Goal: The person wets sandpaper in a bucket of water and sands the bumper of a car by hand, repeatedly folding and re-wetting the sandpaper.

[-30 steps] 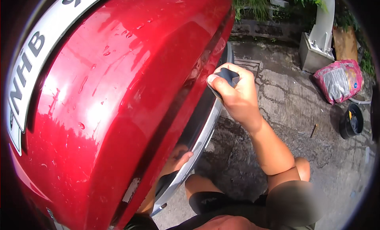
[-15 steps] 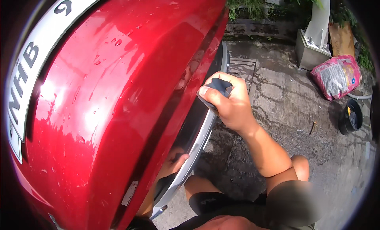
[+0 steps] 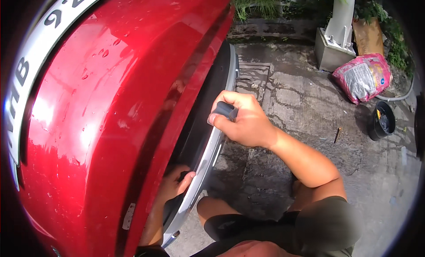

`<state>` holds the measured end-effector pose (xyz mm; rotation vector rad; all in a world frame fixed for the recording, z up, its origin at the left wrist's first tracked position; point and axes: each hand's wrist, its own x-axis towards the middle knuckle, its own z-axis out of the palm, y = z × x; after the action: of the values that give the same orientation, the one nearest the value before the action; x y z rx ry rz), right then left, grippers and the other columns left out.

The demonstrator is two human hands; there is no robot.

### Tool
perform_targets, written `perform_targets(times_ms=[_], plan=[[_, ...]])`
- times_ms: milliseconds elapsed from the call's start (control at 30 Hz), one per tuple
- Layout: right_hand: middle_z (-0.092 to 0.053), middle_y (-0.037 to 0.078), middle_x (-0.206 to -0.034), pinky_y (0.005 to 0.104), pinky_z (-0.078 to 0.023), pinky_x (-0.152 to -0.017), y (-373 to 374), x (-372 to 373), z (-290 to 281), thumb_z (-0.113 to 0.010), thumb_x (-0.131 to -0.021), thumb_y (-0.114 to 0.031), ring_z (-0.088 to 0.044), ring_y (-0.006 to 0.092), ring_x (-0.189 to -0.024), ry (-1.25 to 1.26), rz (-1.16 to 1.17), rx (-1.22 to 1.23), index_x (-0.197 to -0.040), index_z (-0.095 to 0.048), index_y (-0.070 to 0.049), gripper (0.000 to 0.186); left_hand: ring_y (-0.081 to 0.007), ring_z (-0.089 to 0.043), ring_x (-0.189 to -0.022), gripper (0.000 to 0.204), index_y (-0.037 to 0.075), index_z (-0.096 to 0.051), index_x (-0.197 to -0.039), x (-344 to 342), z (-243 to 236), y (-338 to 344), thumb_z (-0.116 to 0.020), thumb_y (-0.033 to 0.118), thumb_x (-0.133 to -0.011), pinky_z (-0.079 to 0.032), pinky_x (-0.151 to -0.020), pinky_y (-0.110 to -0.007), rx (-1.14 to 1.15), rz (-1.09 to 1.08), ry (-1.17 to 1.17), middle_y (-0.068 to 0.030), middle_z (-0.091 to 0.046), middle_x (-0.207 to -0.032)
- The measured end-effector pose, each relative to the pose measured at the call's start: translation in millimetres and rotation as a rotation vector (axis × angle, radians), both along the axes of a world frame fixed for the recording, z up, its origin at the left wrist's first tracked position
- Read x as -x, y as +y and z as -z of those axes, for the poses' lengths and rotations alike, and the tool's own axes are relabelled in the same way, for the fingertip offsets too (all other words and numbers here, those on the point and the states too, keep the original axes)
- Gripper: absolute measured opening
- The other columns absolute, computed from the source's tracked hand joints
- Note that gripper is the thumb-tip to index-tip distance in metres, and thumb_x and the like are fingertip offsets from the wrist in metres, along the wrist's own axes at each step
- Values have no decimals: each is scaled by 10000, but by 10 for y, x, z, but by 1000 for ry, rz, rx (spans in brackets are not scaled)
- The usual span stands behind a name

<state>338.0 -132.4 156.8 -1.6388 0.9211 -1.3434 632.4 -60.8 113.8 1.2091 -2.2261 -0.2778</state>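
Note:
The rear of a red car fills the left side, with its wet red panel [image 3: 110, 80] and a white licence plate [image 3: 37, 47]. A pale silver trim edge [image 3: 204, 162] runs beside the panel, across a dark gap. My right hand [image 3: 245, 120] is closed around a small dark grey block [image 3: 226, 110] with a grooved end, right over the trim edge. Half under the red panel's border, my left hand [image 3: 173, 186] lies against the dark gap. Its thumb stands apart at the trim and nothing shows in it; the other fingers are partly hidden.
Wet, patterned concrete [image 3: 292, 106] spreads to the right. A pink sack [image 3: 363, 78] leans near the white post's base [image 3: 332, 51], beside brown cardboard [image 3: 368, 38]. A black bucket [image 3: 381, 122] stands nearer, with a small stick [image 3: 337, 135] on the ground. My bent knees are close to the car.
The whole scene has shifted left in view. The gap between red panel and trim looks wider, and more of my left hand shows. My right hand still grips the dark block, slightly lower.

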Motion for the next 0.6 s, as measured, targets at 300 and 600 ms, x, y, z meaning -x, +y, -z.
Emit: perform_targets(times_ms=[300, 600], plan=[[-678, 138, -759, 386, -518, -643, 127, 352, 395, -643, -789, -99, -668, 286, -680, 353, -41, 21, -966, -627, -30, 190, -79, -388, -516, 264, 48, -717, -950, -257, -23, 43, -805, 286, -877, -309, -477, -279, -180, -107, 32, 8, -446, -594], [-689, 212, -1175, 510, -513, -940, 368, 2601, 2107, -560, -872, -287, -652, 398, -1107, 1101, 270, -581, -1187, -671, -43, 414, -38, -331, -624, 198, 5, -636, -877, -453, 176, -32, -649, 164, -995, -238, -557, -232, -135, -375, 107, 69, -379, -675]])
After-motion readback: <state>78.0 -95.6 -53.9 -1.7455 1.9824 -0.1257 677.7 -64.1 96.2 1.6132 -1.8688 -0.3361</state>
